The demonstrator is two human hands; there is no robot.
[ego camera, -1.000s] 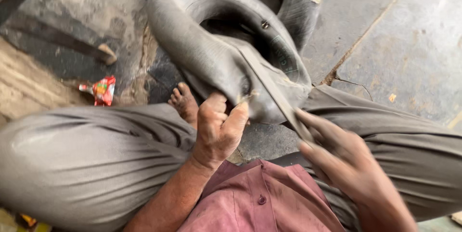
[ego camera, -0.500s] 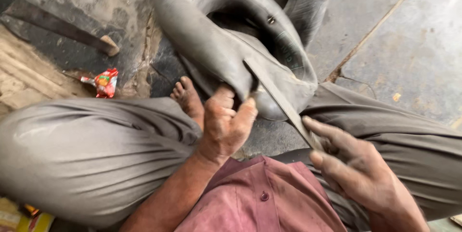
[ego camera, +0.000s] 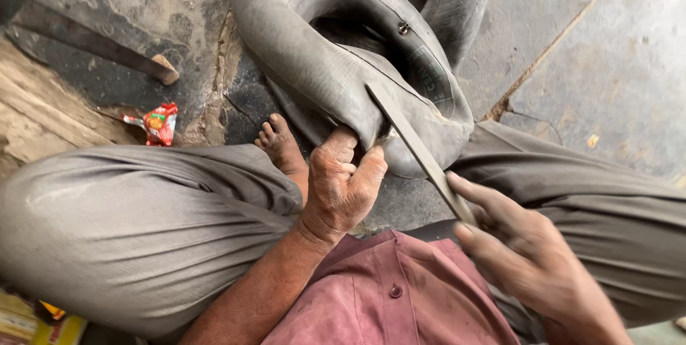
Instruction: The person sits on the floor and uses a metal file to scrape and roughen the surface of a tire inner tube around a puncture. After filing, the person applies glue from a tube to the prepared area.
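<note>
I observe my left hand (ego camera: pixel 341 186) pinching a fold of the black inner tube (ego camera: pixel 321 66); my right hand (ego camera: pixel 529 259) grips a flat metal file (ego camera: pixel 418 150) laid against it.

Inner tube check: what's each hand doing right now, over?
Left hand pinching inner tube fold. Right hand holding flat metal file, tip on the rubber. Bare foot beside the tube, nothing blocking.

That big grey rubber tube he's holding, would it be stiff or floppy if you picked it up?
Probably floppy: the inner tube folds and wrinkles where the left hand pinches it. Likely light for its size, since it looks thin-walled and slack. Its dull, dusty surface suggests it grips rather than slips.
</note>
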